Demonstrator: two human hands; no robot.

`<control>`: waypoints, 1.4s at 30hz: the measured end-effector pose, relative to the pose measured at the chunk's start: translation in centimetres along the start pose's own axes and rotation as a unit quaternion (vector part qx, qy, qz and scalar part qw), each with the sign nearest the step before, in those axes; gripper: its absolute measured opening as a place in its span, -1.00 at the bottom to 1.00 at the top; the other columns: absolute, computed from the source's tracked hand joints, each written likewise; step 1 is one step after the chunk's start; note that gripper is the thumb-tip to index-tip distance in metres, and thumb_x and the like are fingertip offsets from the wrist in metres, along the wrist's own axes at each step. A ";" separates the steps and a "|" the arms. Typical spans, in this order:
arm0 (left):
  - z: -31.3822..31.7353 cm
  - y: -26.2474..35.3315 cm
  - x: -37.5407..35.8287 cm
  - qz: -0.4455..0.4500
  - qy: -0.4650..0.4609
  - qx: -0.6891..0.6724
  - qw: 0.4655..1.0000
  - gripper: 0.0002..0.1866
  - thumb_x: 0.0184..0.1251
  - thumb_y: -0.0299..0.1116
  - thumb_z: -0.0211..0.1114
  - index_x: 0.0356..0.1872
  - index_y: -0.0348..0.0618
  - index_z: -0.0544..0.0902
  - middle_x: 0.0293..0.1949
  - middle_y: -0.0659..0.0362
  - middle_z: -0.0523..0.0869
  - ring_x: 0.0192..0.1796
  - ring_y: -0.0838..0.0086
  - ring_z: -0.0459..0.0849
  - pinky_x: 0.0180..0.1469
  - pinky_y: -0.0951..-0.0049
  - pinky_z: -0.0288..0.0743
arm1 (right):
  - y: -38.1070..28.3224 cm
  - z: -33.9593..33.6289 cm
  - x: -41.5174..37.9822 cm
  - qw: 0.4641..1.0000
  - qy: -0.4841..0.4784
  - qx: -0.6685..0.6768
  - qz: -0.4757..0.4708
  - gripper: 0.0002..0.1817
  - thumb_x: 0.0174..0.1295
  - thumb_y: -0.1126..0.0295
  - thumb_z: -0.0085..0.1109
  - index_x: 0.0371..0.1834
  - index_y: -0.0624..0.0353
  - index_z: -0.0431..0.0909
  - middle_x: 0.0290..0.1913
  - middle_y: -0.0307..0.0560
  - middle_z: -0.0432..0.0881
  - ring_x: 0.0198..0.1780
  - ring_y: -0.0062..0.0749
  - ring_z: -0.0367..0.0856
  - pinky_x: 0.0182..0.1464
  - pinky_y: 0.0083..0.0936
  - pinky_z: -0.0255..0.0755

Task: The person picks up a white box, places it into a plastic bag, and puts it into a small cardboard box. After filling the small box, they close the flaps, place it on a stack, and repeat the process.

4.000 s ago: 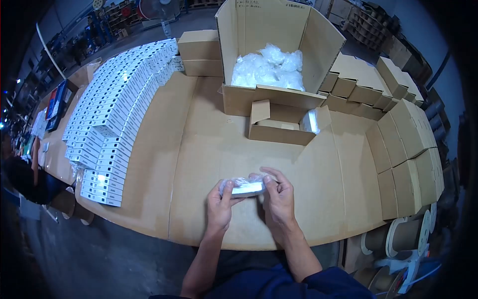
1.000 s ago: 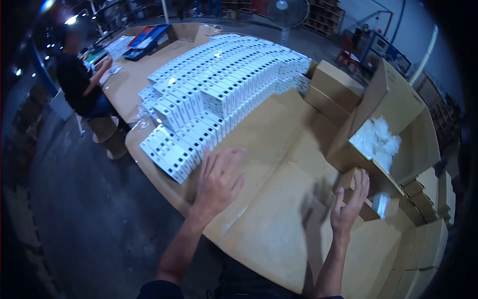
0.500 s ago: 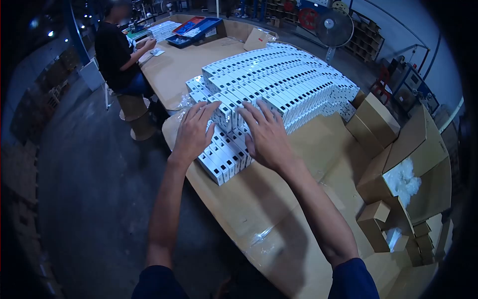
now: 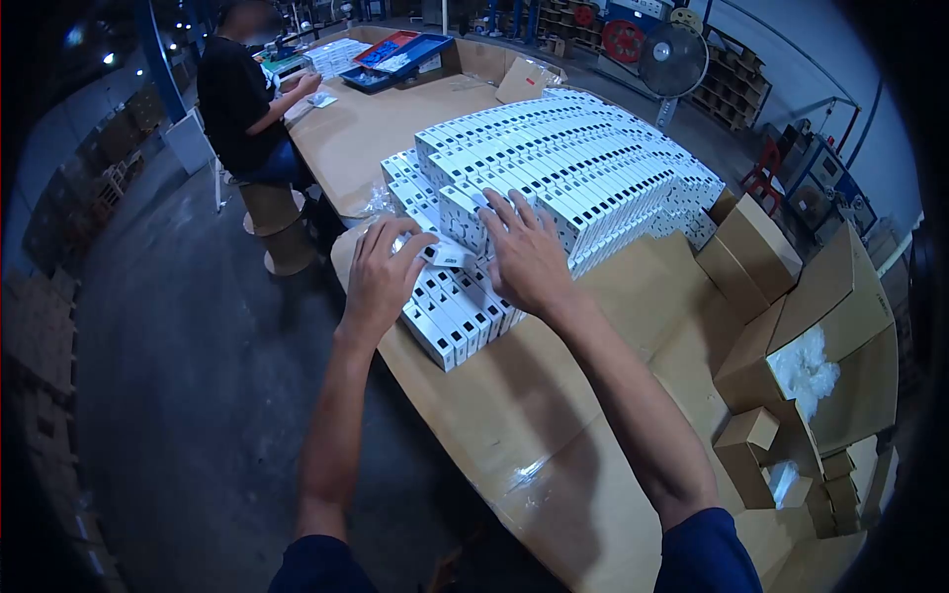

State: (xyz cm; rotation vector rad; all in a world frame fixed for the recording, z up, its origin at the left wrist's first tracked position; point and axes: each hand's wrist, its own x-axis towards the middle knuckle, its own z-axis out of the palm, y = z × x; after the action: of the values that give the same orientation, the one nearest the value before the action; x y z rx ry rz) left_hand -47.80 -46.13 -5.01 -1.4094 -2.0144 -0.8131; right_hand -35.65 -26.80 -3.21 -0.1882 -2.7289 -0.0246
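Note:
A slim white box with dark print on its end lies tilted in my left hand, with the fingers bent round its left end. My right hand rests at the front edge of the big stack of white boxes, fingers stretched over the nearest upright boxes, thumb lower near the tilted box. Below both hands is a lower row of white boxes, lying side by side with square dark marks on their ends. Part of that row is hidden under my hands.
The table is covered in brown cardboard. Open cartons with clear plastic stand on the right. A co-worker sits at the far left edge, near blue and red trays. A fan stands behind.
My left hand has closed on a white box and tipped it away from the upper row's front. My right hand stays by the stack. The view has shifted slightly.

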 end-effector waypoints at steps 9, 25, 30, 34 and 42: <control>-1.9 2.7 -2.4 -0.020 0.004 -0.033 0.999 -0.56 0.07 -0.67 0.49 0.02 -0.11 0.74 0.04 0.09 0.62 0.20 0.10 0.59 0.26 0.10 0.48 | -1.0 -1.5 -0.9 0.998 0.003 0.054 0.030 -0.16 0.15 0.40 0.35 0.55 0.26 0.25 0.64 0.18 0.18 0.67 0.09 0.10 0.53 0.22 0.20; 5.4 21.3 -0.5 0.169 0.129 -0.293 0.932 -0.55 0.00 -0.76 0.52 -0.05 -0.19 0.66 0.08 -0.01 0.60 0.31 -0.12 0.60 0.25 -0.04 0.64 | 5.1 -12.3 -21.2 0.685 0.055 0.700 0.196 -0.38 0.58 0.29 0.16 0.66 0.02 0.26 0.20 -0.12 0.60 0.13 -0.50 0.61 0.04 -0.46 0.63; 7.2 30.6 4.0 0.197 -0.069 -0.471 0.857 -0.63 0.08 -0.51 0.63 -0.09 -0.19 0.68 0.07 0.02 0.62 0.18 0.06 0.68 0.13 0.12 0.68 | 9.5 -16.9 -30.7 0.697 0.157 0.636 0.292 -0.71 0.60 0.41 0.09 0.28 0.24 0.58 0.12 -0.16 0.60 -0.08 -0.63 0.62 -0.16 -0.56 0.76; 10.2 37.5 8.6 0.273 -0.150 -0.470 0.826 -0.79 0.28 -0.44 0.51 -0.14 -0.24 0.67 -0.10 0.00 0.68 -0.02 0.12 0.70 0.03 0.17 0.63 | 13.3 -21.2 -38.0 0.743 0.209 0.522 0.364 -0.78 0.56 0.53 0.05 0.08 0.26 0.69 -0.04 -0.17 0.69 -0.25 -0.69 0.59 -0.19 -0.59 0.72; 25.2 56.6 16.8 0.372 -0.265 -0.416 0.786 -0.71 0.20 -0.43 0.53 -0.11 -0.36 0.73 -0.24 -0.17 0.78 -0.11 -0.01 0.79 -0.01 0.11 0.64 | 21.6 -26.8 -46.7 0.830 0.286 0.032 0.478 -0.61 0.41 0.53 0.10 0.22 -0.05 0.72 -0.21 -0.03 0.51 -0.26 -0.33 0.49 -0.07 -0.38 0.47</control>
State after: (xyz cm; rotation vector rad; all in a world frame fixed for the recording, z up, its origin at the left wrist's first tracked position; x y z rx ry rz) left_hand -1.51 -1.92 -0.23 -2.9454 -1.1344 -1.0316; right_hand 20.28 -12.53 2.68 -1.2688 -1.7802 0.2493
